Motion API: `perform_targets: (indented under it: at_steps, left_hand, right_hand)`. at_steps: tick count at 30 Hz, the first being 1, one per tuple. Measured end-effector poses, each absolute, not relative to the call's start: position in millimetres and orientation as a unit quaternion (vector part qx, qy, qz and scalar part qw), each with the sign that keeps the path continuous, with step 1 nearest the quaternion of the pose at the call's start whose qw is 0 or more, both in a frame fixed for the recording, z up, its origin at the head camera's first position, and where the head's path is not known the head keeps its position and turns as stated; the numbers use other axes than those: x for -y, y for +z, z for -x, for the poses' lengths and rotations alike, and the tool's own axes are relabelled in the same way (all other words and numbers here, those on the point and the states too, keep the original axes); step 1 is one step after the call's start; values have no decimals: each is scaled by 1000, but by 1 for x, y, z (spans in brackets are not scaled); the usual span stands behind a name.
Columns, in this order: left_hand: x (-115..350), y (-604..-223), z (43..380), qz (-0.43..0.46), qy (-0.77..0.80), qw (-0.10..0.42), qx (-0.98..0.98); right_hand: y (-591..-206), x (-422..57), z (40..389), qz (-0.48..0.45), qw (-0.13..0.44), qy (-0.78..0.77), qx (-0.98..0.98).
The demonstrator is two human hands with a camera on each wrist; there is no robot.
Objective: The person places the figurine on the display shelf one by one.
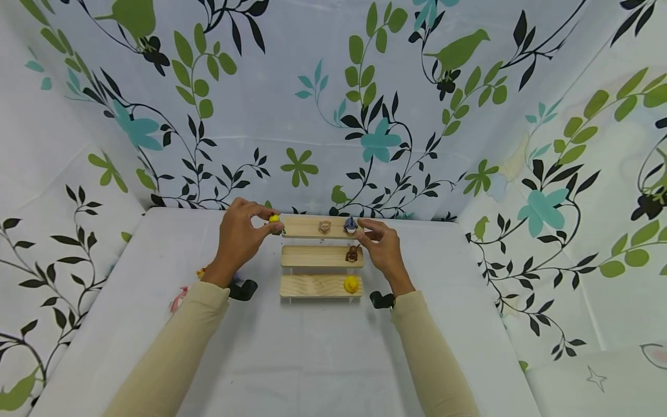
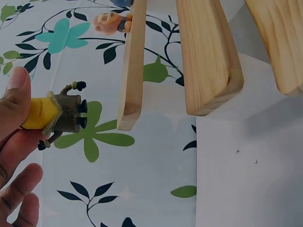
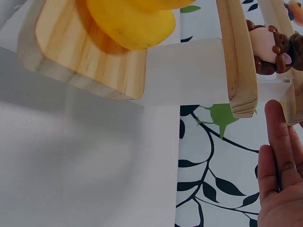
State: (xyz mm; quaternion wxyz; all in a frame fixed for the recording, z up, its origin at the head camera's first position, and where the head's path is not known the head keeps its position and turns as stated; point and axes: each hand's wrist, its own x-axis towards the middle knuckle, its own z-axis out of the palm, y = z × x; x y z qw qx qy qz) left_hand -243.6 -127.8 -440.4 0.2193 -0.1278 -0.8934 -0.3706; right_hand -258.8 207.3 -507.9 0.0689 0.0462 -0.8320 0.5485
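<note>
By its yellow head, a small figurine (image 2: 67,113) with a brown body and black hands is pinched between the thumb and index finger of my left hand (image 1: 241,234). It is at the left end of the top wooden shelf (image 1: 302,227), feet pointing towards the shelf in the left wrist view. My right hand (image 1: 384,249) rests with fairly straight fingers (image 3: 279,137) at that shelf's right end. Close to those fingers stands a blue and white figurine (image 1: 350,225). A lion-like figurine (image 1: 325,226) stands farther left on the same shelf.
On the middle shelf (image 1: 312,256) sits a brown figurine (image 1: 352,253) at the right. The bottom shelf (image 1: 312,285) carries a yellow figure (image 1: 351,284) at its right. A pink toy (image 1: 179,299) and others lie by my left forearm. A patterned cloth (image 1: 292,116) hangs behind the table.
</note>
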Motion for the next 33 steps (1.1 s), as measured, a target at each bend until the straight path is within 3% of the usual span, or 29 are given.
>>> perform_targets:
  at_steps: [33]
  left_hand:
    - [95,-463,273,121,-359,223,898]
  right_hand:
    - [-509,-208,260,-49,74,551,829]
